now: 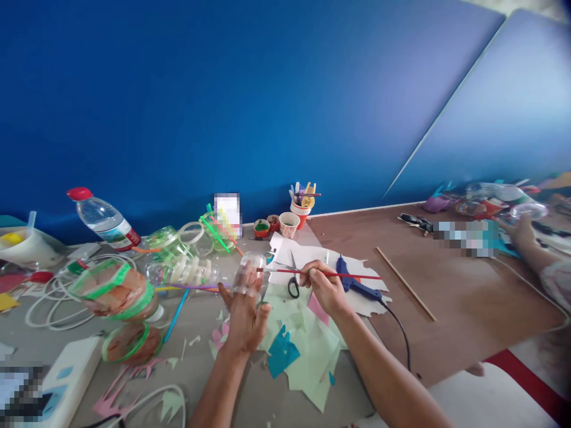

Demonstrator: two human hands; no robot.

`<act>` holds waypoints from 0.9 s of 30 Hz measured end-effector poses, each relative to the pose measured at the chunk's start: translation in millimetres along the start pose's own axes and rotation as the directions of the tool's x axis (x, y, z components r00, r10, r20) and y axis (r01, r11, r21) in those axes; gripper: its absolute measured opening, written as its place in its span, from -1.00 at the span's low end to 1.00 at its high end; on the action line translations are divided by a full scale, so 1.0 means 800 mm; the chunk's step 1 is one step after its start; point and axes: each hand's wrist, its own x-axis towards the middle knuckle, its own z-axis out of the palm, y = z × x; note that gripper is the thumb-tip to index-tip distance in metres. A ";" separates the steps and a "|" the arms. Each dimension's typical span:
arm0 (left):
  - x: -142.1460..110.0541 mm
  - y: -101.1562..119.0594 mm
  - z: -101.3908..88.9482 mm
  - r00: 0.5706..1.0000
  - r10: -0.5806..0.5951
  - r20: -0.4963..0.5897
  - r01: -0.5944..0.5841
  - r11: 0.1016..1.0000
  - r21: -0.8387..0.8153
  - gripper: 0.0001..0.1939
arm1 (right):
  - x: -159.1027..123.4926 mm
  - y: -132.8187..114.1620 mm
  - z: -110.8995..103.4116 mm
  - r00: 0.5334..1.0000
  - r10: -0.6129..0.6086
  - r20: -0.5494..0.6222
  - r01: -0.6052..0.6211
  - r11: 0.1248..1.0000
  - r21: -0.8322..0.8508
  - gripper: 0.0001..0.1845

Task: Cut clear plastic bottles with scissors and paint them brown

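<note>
lying nearest on the worktop [263,398] are a long white box [75,362] at the left, partly blurred out, and, beside it, a pink paper cut-out [109,404]. beyond these stands a small brown pot [149,351] with a green rim, and behind it a larger brown jar [129,285] banded in green. pale green paper [312,368] spreads across the middle, with a torn blue piece [283,352] on top.

over the middle, the left hand [243,318] holds a clear plastic cup [250,264] on its fingers, its thumb standing apart. the right hand [323,285] pinches a thin red paintbrush [363,276], its bristle end pointing left at the cup; whether it touches cannot be told. below and behind the brush, black-handled scissors [293,279] and a blue glue gun [366,290] lie on white paper [283,244]. to the right, a wooden stick [405,284] rests on the brown part of the worktop.

farther back are a small pot of green paint [262,227], a paper cup [289,223] and, behind that, a cup packed with tools [302,209]. a red-capped bottle [107,223] leans at the left. at the far right, another person's hand [524,235] is at a clear plastic piece [529,210]. a blue wall [267,107] rises behind everything.
</note>
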 end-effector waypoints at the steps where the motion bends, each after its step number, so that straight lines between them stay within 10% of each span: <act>1: 0.000 0.001 -0.001 1.000 0.006 -0.003 -0.006 1.000 -0.009 -0.35 | 0.000 0.000 0.000 1.000 0.006 0.015 -0.006 1.000 0.002 -0.80; 27: 0.004 0.008 -0.009 0.998 -0.059 0.020 0.061 0.990 -0.125 -0.27 | 0.007 -0.006 0.004 0.996 0.038 -0.083 -0.036 0.999 0.020 -0.84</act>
